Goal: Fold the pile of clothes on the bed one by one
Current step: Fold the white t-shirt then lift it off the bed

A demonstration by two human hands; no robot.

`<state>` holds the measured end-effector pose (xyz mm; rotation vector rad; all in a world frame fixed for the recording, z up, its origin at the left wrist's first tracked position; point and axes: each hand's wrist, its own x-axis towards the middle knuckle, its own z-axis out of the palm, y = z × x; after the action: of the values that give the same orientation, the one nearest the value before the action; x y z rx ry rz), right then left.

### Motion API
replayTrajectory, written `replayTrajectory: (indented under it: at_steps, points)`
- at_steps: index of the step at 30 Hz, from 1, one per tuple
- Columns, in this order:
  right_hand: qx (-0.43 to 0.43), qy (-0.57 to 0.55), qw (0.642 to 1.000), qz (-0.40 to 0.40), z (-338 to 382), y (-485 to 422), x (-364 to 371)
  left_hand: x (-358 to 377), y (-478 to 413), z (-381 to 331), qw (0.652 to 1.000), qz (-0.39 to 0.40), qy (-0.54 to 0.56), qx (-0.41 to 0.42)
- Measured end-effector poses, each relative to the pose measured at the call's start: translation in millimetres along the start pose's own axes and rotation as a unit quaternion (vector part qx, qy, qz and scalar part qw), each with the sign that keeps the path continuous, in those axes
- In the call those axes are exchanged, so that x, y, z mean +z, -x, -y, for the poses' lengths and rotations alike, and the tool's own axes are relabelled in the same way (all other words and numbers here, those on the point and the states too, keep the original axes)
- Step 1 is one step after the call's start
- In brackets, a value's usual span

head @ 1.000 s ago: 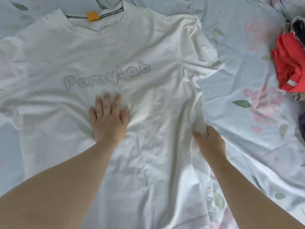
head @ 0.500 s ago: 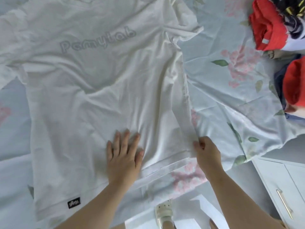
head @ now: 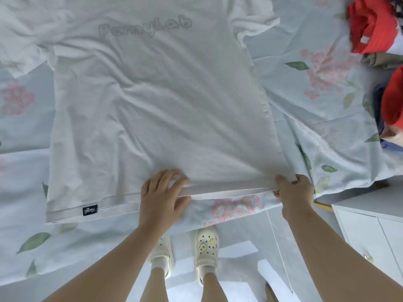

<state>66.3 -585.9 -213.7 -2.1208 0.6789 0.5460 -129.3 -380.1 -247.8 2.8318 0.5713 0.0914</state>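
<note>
While left hand (head: 163,192) at 6 o'clock and right hand (head: 294,191) at 4 pinch its hem, the white T-shirt (head: 152,105) lies flat on the bed (head: 327,127); lift evenly, hold that edge taut!

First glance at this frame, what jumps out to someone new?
The white T-shirt, spread print up over the floral bed sheet, fills the centre. Both hands are at its near hem: the right hand grips the right corner, and the left hand takes the middle, fingers above and thumb below. Red clothes sit bunched at the upper right.
</note>
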Motion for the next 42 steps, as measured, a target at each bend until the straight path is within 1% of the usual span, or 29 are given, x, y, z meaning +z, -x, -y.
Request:
replayTrajectory:
  at_steps: [2, 4, 5, 6, 7, 8, 9, 11, 12, 13, 15, 17, 18, 20, 21, 22, 23, 24, 26, 27, 29, 30, 31, 34, 36, 39, 40, 41, 42]
  points:
    - [-0.005, 0.021, 0.999, -0.030, 1, 0, -4, -5, 2, 1, 0.999, -0.035, 0.021, -0.001]
    - [-0.050, 0.132, 0.987, -0.074, 4, 10, -2, -10, 4, 3, 0.998, -0.022, 0.052, -0.005]
    - [-0.105, 0.187, 0.973, -0.091, 7, 21, 1, -12, 5, 4, 0.997, -0.006, 0.077, -0.012]
    - [-0.183, 0.222, 0.953, -0.091, 11, 34, 6, -16, 7, 6, 0.994, 0.012, 0.105, -0.019]
    - [-0.272, 0.235, 0.931, -0.064, 11, 47, 14, -19, 8, 8, 0.991, 0.030, 0.131, -0.025]
    - [-0.356, 0.247, 0.901, -0.012, 11, 60, 24, -22, 11, 11, 0.988, 0.040, 0.149, -0.028]
    - [-0.420, 0.272, 0.864, 0.054, 10, 72, 37, -25, 16, 16, 0.987, 0.042, 0.154, -0.031]
    - [-0.478, 0.355, 0.780, 0.193, 10, 95, 62, -32, 26, 30, 0.989, 0.020, 0.137, -0.054]
    - [-0.484, 0.394, 0.741, 0.247, 11, 107, 73, -35, 32, 39, 0.989, -0.003, 0.125, -0.082]
    - [-0.488, 0.420, 0.711, 0.282, 10, 115, 85, -39, 39, 49, 0.986, -0.028, 0.109, -0.121]
    - [-0.503, 0.449, 0.670, 0.310, 8, 131, 109, -46, 54, 70, 0.971, -0.068, 0.051, -0.225]
    - [-0.541, 0.449, 0.644, 0.302, 1, 146, 129, -55, 63, 90, 0.930, -0.085, 0.017, -0.357]
    - [-0.557, 0.453, 0.632, 0.292, -1, 153, 137, -60, 65, 101, 0.898, -0.075, 0.036, -0.431]
    - [-0.579, 0.455, 0.626, 0.256, -5, 157, 152, -71, 65, 122, 0.814, -0.057, 0.109, -0.568]
    - [-0.588, 0.454, 0.624, 0.240, -6, 156, 157, -75, 63, 132, 0.778, -0.054, 0.139, -0.611]
    - [-0.596, 0.449, 0.620, 0.243, -4, 156, 161, -77, 62, 142, 0.754, -0.054, 0.168, -0.633]
    - [-0.598, 0.438, 0.619, 0.260, -3, 154, 162, -79, 62, 151, 0.741, -0.056, 0.207, -0.637]
    - [-0.584, 0.432, 0.626, 0.284, 2, 153, 163, -80, 62, 160, 0.734, -0.058, 0.251, -0.629]
    - [-0.534, 0.454, 0.632, 0.330, 13, 150, 163, -86, 67, 175, 0.728, -0.042, 0.308, -0.612]
    - [-0.504, 0.464, 0.635, 0.358, 17, 148, 163, -89, 73, 184, 0.718, -0.037, 0.328, -0.612]
    - [-0.449, 0.483, 0.634, 0.404, 24, 150, 161, -97, 87, 194, 0.685, -0.028, 0.376, -0.623]
    - [-0.430, 0.500, 0.628, 0.414, 29, 151, 161, -99, 92, 198, 0.681, -0.019, 0.385, -0.622]
    - [-0.414, 0.525, 0.614, 0.419, 31, 152, 160, -100, 97, 199, 0.690, -0.001, 0.378, -0.617]
    - [-0.378, 0.606, 0.561, 0.419, 32, 157, 161, -99, 97, 200, 0.736, 0.054, 0.330, -0.588]
    - [-0.357, 0.633, 0.546, 0.417, 32, 158, 164, -101, 94, 200, 0.760, 0.083, 0.311, -0.565]
    - [-0.293, 0.666, 0.521, 0.447, 51, 169, 177, -106, 91, 210, 0.783, 0.167, 0.265, -0.537]
    - [-0.280, 0.653, 0.537, 0.454, 59, 174, 182, -108, 90, 214, 0.785, 0.193, 0.250, -0.532]
    - [-0.274, 0.625, 0.577, 0.449, 70, 178, 188, -110, 86, 218, 0.784, 0.208, 0.240, -0.533]
    - [-0.285, 0.589, 0.629, 0.421, 79, 180, 195, -113, 81, 222, 0.784, 0.211, 0.236, -0.533]
